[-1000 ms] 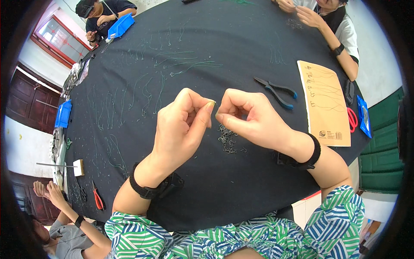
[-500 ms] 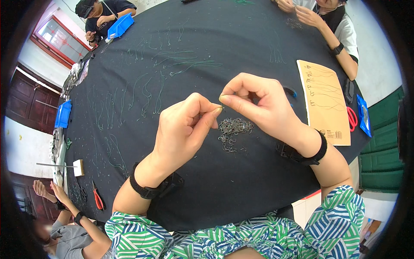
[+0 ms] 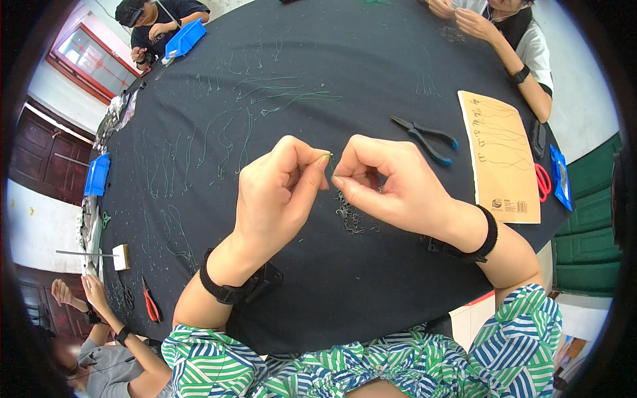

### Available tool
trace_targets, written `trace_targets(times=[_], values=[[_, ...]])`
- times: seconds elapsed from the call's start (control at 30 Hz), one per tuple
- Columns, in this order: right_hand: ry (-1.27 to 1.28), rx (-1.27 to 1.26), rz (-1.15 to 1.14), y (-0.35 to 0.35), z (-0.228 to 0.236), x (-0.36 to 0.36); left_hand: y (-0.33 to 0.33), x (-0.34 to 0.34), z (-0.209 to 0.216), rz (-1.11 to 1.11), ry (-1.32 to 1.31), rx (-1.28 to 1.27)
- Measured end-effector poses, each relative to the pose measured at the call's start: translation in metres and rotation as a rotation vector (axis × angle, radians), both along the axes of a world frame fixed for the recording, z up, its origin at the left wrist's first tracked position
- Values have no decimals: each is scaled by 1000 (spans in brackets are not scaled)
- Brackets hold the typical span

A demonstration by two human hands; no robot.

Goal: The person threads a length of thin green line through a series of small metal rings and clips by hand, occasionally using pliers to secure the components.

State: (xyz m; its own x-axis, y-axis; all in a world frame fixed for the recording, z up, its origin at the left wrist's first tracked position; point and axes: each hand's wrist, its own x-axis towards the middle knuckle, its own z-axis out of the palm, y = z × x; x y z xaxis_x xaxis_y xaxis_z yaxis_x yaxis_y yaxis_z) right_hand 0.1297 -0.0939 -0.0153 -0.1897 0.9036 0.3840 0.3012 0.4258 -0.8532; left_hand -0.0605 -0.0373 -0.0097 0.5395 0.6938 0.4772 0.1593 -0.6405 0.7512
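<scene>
Over the black tablecloth (image 3: 345,285), my two hands are raised close together, fingertips a small gap apart. My left hand (image 3: 275,192) is closed in a pinch, with a tiny dark bit, which looks like part of a fishing hook (image 3: 331,154), at its thumb and forefinger. My right hand (image 3: 388,179) is also pinched, just right of and slightly below the left fingertips; a fine line seems to run between them, hard to make out. Below them lies a pile of small metal fishing hooks (image 3: 350,219), partly hidden by my right hand.
Green lines (image 3: 292,99) lie spread at left and far. Black-blue pliers (image 3: 428,139), a tan card (image 3: 501,179) with hooks and lines, and red scissors (image 3: 543,182) are at right. Red-handled pliers (image 3: 151,305) lie near left. Three other people sit around the table.
My right hand has moved down and slightly left, uncovering the black-blue pliers and covering more of the hook pile. My left hand has shifted slightly up and left.
</scene>
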Motion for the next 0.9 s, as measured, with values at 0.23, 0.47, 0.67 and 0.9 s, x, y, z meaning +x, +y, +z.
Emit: trace_targets(times=[0.23, 0.47, 0.67, 0.9], values=[[-51, 181, -117, 6, 7, 9, -4, 1, 5, -23, 123, 43], [240, -288, 66, 13, 0, 13, -1, 0, -1, -5, 67, 69], [180, -281, 101, 6, -6, 7, -1, 2, -1, 4, 0, 61], [-125, 216, -41, 0, 7, 1, 1, 2, -3, 9, 31, 112]])
